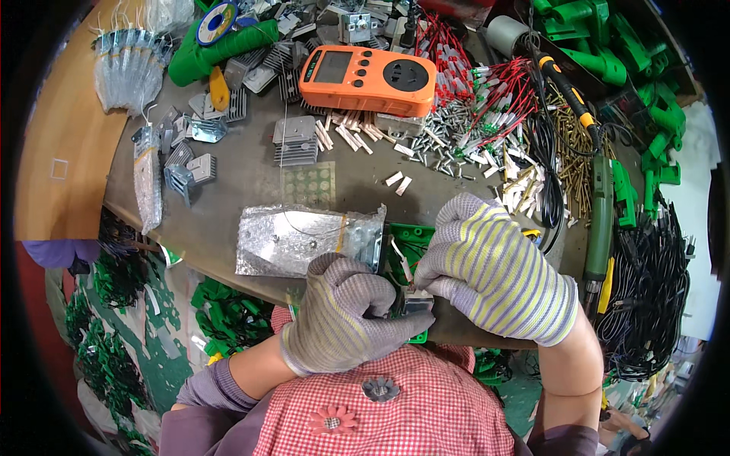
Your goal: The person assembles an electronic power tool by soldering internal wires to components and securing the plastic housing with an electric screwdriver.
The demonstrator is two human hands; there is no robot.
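A green plastic housing (411,232) lies at the bench's near edge, with white wires (399,254) inside it. My gloved left hand (346,315) is closed at the housing's near left side, its fingers curled and its thumb stretched along the near end. Over the right side is my gloved right hand (494,270), its fingertips pinched together by the white wires. What sits in that pinch is hidden. Between the hands shows a small grey metal part (418,302). Beside the housing, a flat silver metal piece (289,235) lies partly in bubble wrap, touching the housing's left side.
An orange meter (369,80) stands behind, among heat sinks (296,140), screws (449,152) and red-wired parts (502,91). A green electric screwdriver (600,220) hangs at right beside black cables (646,296). Wrapped parts (129,72) lie far left; green housings (601,38) fill a bin far right.
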